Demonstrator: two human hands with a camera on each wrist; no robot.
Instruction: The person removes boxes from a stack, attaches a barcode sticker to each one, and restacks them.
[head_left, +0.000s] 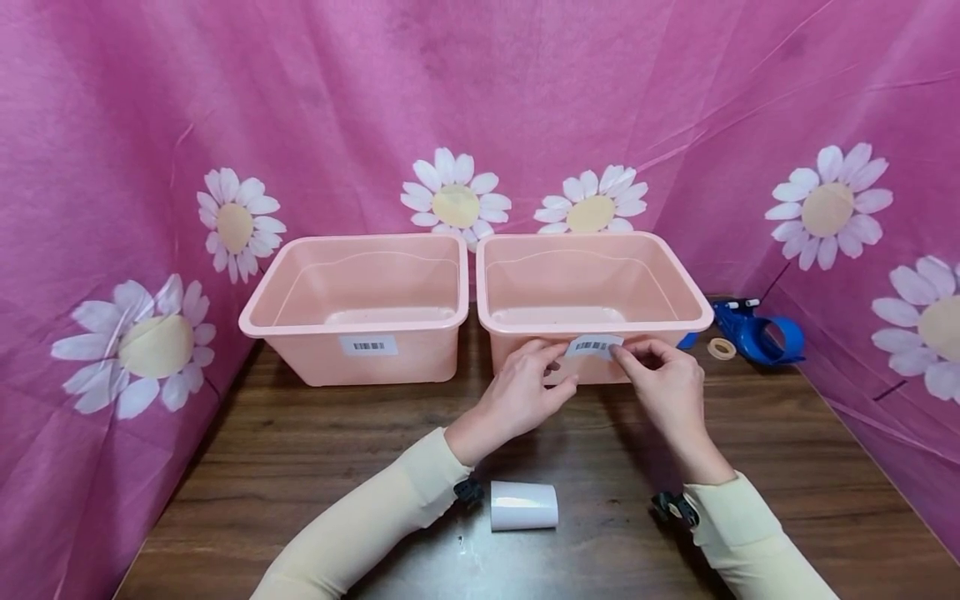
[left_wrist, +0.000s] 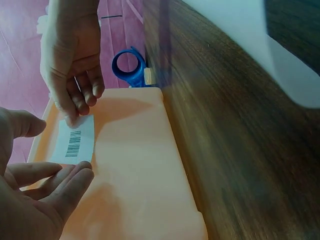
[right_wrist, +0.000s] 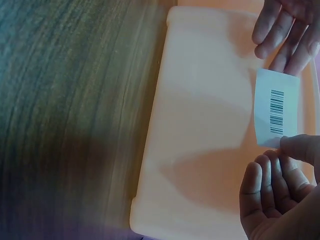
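Observation:
A white barcode label (head_left: 594,346) stands at the front wall of the right pink bin (head_left: 525,362), just below its rim, slightly bowed. My right hand (head_left: 667,387) pinches the label's right end between thumb and index finger. At its left end, fingertips of my left hand (head_left: 521,392) touch the edge. In the left wrist view, the left thumb (left_wrist: 31,123) stands apart from the label, with the fingers fairly straight. The right wrist view shows the other right fingers (right_wrist: 267,185) loosely curled below the label. Whether the label's back touches the bin cannot be told.
The left pink bin (head_left: 397,367) bears a similar barcode label (head_left: 369,345) on its front. A white roll (head_left: 525,506) lies on the wooden table (head_left: 360,500) between the forearms. A blue tape dispenser (head_left: 765,337) and a tan ring (head_left: 722,348) lie at right. Pink flowered cloth (head_left: 480,75) surrounds the table.

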